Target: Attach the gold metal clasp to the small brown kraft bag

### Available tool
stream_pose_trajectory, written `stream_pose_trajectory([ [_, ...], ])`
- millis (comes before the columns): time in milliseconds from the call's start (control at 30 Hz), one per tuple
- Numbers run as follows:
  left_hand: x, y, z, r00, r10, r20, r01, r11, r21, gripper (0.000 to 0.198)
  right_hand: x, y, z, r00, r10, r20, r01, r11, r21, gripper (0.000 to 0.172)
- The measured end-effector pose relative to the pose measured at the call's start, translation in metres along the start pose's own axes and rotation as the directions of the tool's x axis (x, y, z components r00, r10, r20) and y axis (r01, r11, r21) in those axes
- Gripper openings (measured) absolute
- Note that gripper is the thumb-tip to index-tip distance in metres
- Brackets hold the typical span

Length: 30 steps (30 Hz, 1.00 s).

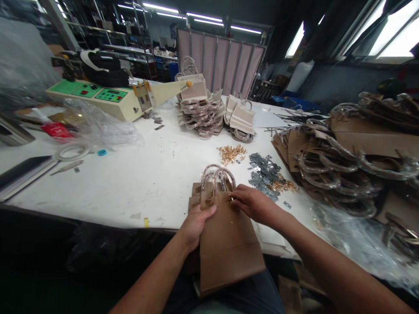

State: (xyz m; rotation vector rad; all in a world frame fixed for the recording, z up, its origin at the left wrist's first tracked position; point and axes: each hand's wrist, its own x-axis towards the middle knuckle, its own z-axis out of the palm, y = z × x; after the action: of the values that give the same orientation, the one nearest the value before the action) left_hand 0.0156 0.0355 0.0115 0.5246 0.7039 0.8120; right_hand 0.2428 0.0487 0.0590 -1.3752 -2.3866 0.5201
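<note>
A brown bag panel (229, 235) with plastic-wrapped handles (225, 170) rests at the table's front edge and over my lap, with more panels beneath it. My left hand (194, 224) grips its left side, thumb on top near the base of one handle. At the panel's upper right, the fingers of my right hand (248, 200) are pinched on a small gold metal fitting (231, 199) by the other handle base. Just beyond lie a pile of gold fittings (231, 153) and a pile of flat grey metal plates (263, 172).
Stacked brown panels with wrapped handles (347, 152) crowd the right side. Two more stacks (203, 109) (240, 115) stand at the back. A cream machine with green control panels (111, 98) is at the back left, near clear plastic, a tape roll (72, 151) and a notebook (26, 174).
</note>
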Motion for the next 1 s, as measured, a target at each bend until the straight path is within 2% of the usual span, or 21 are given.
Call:
stream_pose_trajectory([
  [233,0.001,0.000,-0.002,1.000,-0.016,-0.001,0.016,0.999,-0.028,0.042,0.003,0.000,0.001,0.999,-0.013,0.031,0.013,1.000,-0.020,0.023],
  [400,0.002,-0.001,-0.003,1.000,-0.010,-0.013,0.010,1.000,-0.024,0.040,0.009,-0.001,0.008,0.999,-0.004,0.046,0.009,0.994,-0.109,0.024],
  [567,0.003,-0.001,-0.003,0.999,-0.022,-0.026,0.021,0.999,-0.041,0.041,0.008,0.005,0.010,0.998,-0.051,0.040,0.054,0.997,-0.059,0.030],
  [667,0.002,-0.002,-0.003,1.000,-0.024,-0.018,0.023,0.999,-0.042,0.041,0.003,0.007,0.011,0.999,-0.043,-0.013,0.043,0.999,0.013,0.036],
  [767,0.002,-0.001,-0.002,0.999,-0.026,-0.020,0.026,0.999,-0.036,0.039,0.001,0.005,0.014,0.997,-0.008,-0.075,0.012,0.998,0.054,0.033],
  [1000,0.002,0.000,-0.001,0.999,-0.023,-0.032,0.022,0.999,-0.027,0.036,0.001,0.005,0.016,0.998,-0.031,-0.062,0.028,0.998,-0.058,0.033],
])
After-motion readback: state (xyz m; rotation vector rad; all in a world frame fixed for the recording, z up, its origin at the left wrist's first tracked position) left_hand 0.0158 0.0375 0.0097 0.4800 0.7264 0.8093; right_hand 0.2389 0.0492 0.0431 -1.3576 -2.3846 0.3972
